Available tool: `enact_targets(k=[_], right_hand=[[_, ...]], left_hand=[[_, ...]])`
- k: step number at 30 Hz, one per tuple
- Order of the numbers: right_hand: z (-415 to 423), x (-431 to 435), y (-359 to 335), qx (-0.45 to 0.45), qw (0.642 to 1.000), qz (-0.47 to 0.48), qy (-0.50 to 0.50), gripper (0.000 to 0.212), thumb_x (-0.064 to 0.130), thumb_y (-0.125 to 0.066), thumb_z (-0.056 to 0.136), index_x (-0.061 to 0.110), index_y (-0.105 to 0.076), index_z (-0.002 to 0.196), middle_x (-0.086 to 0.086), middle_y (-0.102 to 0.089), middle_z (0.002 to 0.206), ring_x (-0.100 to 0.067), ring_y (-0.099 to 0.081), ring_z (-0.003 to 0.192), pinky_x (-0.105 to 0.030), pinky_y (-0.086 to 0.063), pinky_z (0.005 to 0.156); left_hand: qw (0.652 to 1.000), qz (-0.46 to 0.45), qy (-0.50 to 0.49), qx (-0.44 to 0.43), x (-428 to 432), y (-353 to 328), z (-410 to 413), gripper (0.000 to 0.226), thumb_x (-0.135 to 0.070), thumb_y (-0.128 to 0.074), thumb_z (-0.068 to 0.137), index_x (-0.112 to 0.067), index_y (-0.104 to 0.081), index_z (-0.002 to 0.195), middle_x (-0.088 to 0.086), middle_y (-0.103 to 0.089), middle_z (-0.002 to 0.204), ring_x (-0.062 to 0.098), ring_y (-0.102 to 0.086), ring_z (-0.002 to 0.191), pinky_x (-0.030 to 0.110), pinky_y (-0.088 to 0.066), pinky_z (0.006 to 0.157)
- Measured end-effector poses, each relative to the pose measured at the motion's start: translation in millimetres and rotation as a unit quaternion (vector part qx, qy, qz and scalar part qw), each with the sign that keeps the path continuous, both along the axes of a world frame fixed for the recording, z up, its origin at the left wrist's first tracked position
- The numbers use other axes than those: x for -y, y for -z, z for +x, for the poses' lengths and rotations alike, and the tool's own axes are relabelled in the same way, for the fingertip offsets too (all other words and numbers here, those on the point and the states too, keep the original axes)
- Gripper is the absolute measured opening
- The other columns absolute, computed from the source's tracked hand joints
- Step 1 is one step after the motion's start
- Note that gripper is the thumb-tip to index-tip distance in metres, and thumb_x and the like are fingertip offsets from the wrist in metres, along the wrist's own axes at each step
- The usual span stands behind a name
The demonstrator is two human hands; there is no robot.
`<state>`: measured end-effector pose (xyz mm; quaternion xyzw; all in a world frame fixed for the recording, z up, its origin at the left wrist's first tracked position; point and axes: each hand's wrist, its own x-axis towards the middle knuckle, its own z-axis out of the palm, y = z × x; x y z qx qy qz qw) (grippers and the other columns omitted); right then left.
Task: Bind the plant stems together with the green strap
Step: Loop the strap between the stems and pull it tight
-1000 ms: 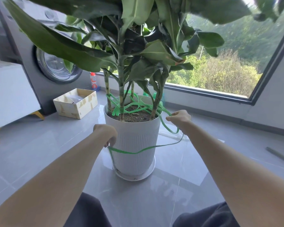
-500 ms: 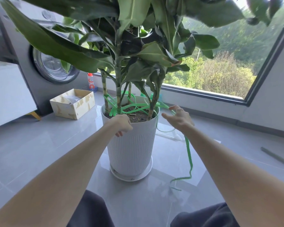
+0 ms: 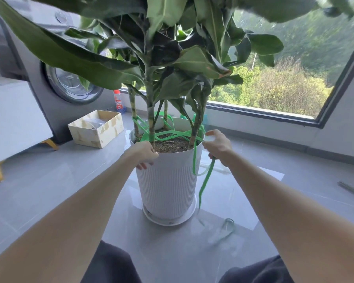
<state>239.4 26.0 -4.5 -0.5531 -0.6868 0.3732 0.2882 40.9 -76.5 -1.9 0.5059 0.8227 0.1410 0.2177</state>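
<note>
A leafy plant with several stems (image 3: 151, 119) grows in a ribbed white pot (image 3: 168, 186) on the grey floor. The green strap (image 3: 172, 133) is looped loosely around the stem bases above the soil. My right hand (image 3: 217, 146) is at the pot's right rim and grips the strap; a loop and the free end hang below it down the pot's right side to the floor. My left hand (image 3: 145, 154) sits at the front left rim, fingers curled against the pot wall. Whether it holds the strap is hidden.
A cardboard box (image 3: 96, 129) lies left of the pot, before a washing machine (image 3: 70, 84) and a white cabinet (image 3: 12, 119). A small bottle (image 3: 118, 101) stands by the window (image 3: 274, 88). A rod (image 3: 352, 190) lies on the floor at far right. Leaves overhang the pot.
My left hand let go of the strap and rose to the pot's rim. The free end swung right and now hangs from my right hand, which moved closer to the rim.
</note>
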Motion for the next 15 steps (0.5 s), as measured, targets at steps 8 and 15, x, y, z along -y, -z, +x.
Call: enact_targets(k=[8,15], right_hand=[[-5.2,-5.1,0.7,0.084,0.992,0.098,-0.016,0.025,0.033,-0.051,0.097,0.032,-0.067,0.115,0.0,-0.065,0.121,-0.012,-0.05,0.062,-0.023,-0.033,0.047],[-11.4,-12.4,1.1,0.043,0.994,0.096,0.037,0.021,0.037,-0.067,0.087,0.026,-0.074,0.104,0.007,-0.071,0.109,-0.01,-0.057,0.078,-0.02,-0.037,0.05]], left_hand=[[0.992,0.05,-0.088,-0.075,-6.6,9.6,-14.2,0.041,-0.044,-0.051,0.092,-0.005,-0.06,0.099,0.009,-0.067,0.095,0.025,-0.068,0.084,0.037,-0.056,0.081],[0.976,0.187,-0.104,-0.031,-14.7,9.8,-16.0,0.032,-0.041,-0.063,0.087,-0.013,-0.066,0.101,0.003,-0.067,0.102,0.024,-0.061,0.099,0.036,-0.048,0.085]])
